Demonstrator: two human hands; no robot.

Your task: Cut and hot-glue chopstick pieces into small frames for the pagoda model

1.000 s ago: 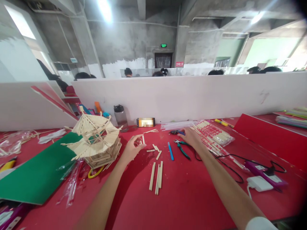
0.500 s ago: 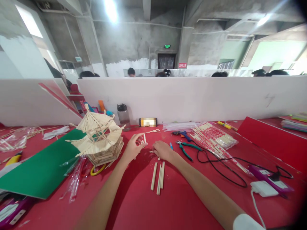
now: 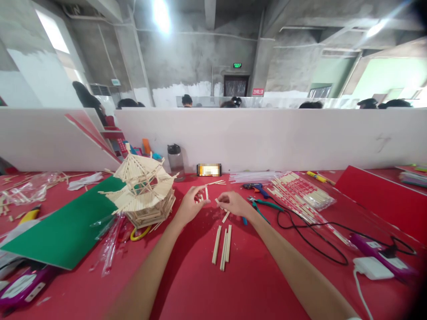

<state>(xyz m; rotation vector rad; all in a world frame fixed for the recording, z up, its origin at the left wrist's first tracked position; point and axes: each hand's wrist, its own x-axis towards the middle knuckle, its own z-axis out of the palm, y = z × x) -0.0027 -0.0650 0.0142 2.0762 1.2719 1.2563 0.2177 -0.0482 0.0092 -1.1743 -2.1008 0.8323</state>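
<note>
In the head view, my left hand [image 3: 192, 205] is curled around a small piece made of short wooden sticks [image 3: 206, 192], thumb and fingers on either side of it. Its lower part is hidden by my fingers. Close by on the right, my right hand [image 3: 232, 202] pinches a short wooden stick [image 3: 217, 201] at its fingertips, apart from the left-hand piece. Another short stick [image 3: 226, 217] lies on the table under my right hand. Nearer to me lie several long wooden sticks [image 3: 223, 249] in two groups.
A stick-built pavilion model [image 3: 142, 191] stands left by a green board [image 3: 66, 226]. Behind are a bottle [image 3: 175, 162] and a phone [image 3: 209, 170]. Right lie pliers [image 3: 263, 205], a glue gun [image 3: 255, 187], bagged sticks [image 3: 303, 191], a black cable [image 3: 300, 251] and a purple power strip [image 3: 383, 255].
My right hand has risen slightly from the table with a short stick in its fingertips. My left hand stays around its piece. The whole view has shifted a little.
</note>
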